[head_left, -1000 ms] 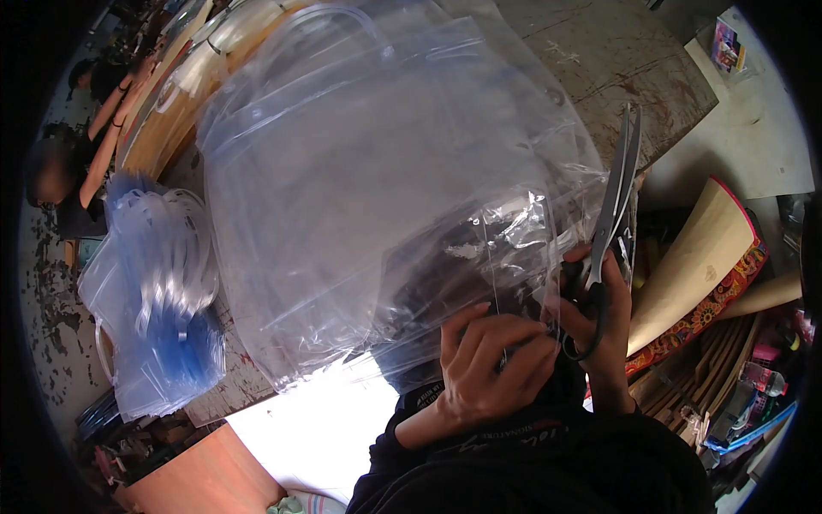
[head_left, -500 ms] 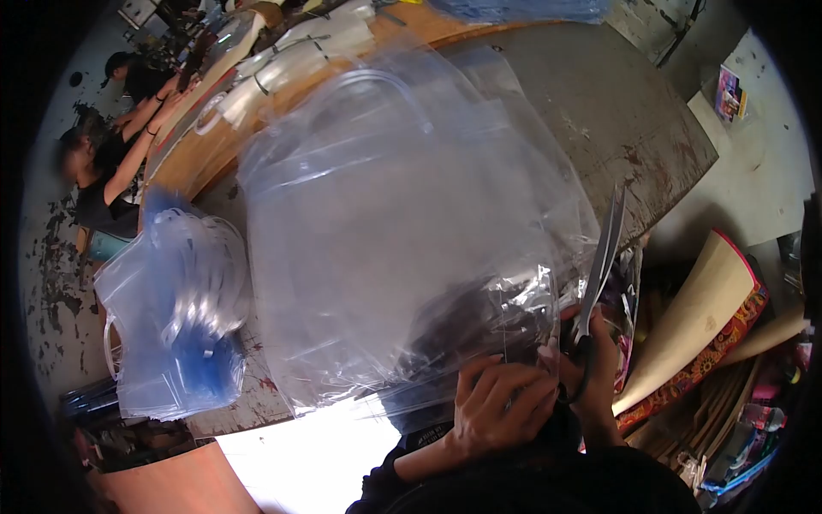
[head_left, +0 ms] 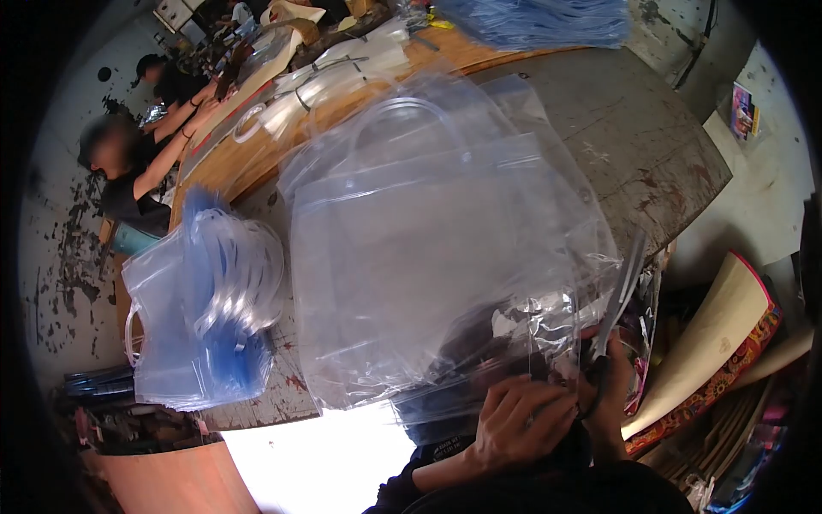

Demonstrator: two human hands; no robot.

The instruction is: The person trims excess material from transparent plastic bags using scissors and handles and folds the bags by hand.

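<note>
A clear plastic bag [head_left: 402,248] with a looped handle lies on top of other transparent sheets on the worn table. My left hand [head_left: 527,420] has its fingers curled closed at the bag's near right corner, pinching the plastic edge. Beside it, my right hand [head_left: 610,398] is wrapped around the dark handles of a pair of scissors [head_left: 623,287]. Their metal blades point up and away, along the right side of the plastic. Exactly what lies between my left fingertips is partly hidden.
At left sits a stack of finished-looking clear bags with handles [head_left: 227,300]. Bluish plastic sheets [head_left: 539,21] are piled at the far edge. Strips of clear plastic [head_left: 342,81] lie on the wooden table. A patterned roll [head_left: 706,343] leans at right. Two people work at far left.
The whole view has shifted, so the table and bags appear lower and farther right. My hands keep nearly the same place at the bag's corner, scissors still held.
</note>
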